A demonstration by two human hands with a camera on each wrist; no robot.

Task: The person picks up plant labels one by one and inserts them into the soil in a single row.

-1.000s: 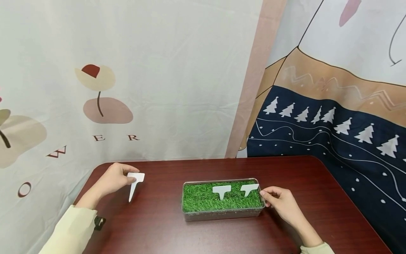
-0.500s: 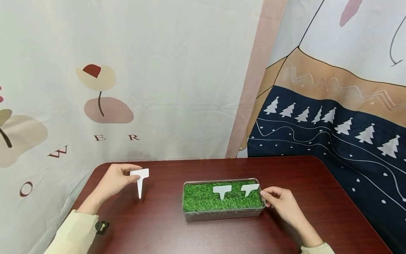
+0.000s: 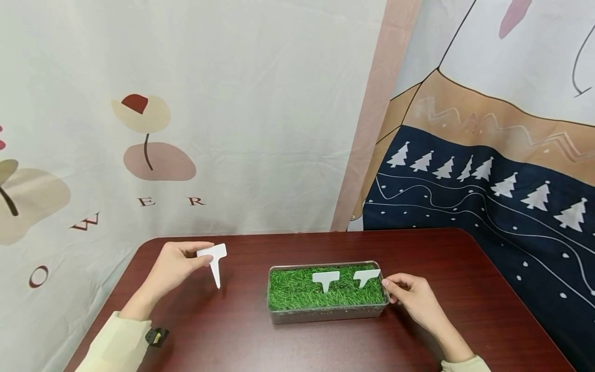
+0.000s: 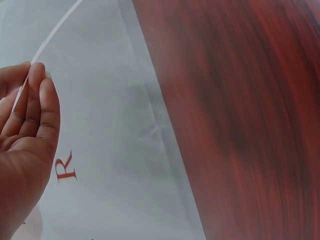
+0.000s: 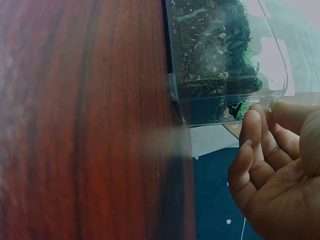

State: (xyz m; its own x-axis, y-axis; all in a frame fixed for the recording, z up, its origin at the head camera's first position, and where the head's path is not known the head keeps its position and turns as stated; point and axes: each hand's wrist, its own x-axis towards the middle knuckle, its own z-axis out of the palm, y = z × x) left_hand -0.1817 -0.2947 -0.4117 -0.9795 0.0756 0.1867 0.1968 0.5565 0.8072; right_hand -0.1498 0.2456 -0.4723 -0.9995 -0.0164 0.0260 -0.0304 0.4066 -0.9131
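Observation:
My left hand [image 3: 172, 266] pinches a white T-shaped plant label [image 3: 220, 252] by one side of its head. The label's pointed stem hangs down above the table, left of a clear plastic box [image 3: 330, 314]. Green artificial-looking grass [image 3: 290, 294] fills the box's top, and soil shows through its wall in the right wrist view. Two more labels stand in the grass: one right of the middle [image 3: 326, 278], another tilted label [image 3: 366, 275] near the right end. My right hand [image 3: 416, 300] pinches the box's right rim between thumb and fingers. Only the held label's thin edge [image 4: 52, 35] shows in the left wrist view.
The box rests on a dark red wooden table [image 3: 232, 336] with rounded far corners. A pale printed curtain [image 3: 260, 129] hangs right behind the table. On the right is a navy cloth [image 3: 465, 201] with white trees. A dark device [image 3: 157, 337] sits at my left wrist.
My left hand has moved right with the label, which has come nearer the box and swung from leaning one way to the other. My right hand and the box have stayed put.

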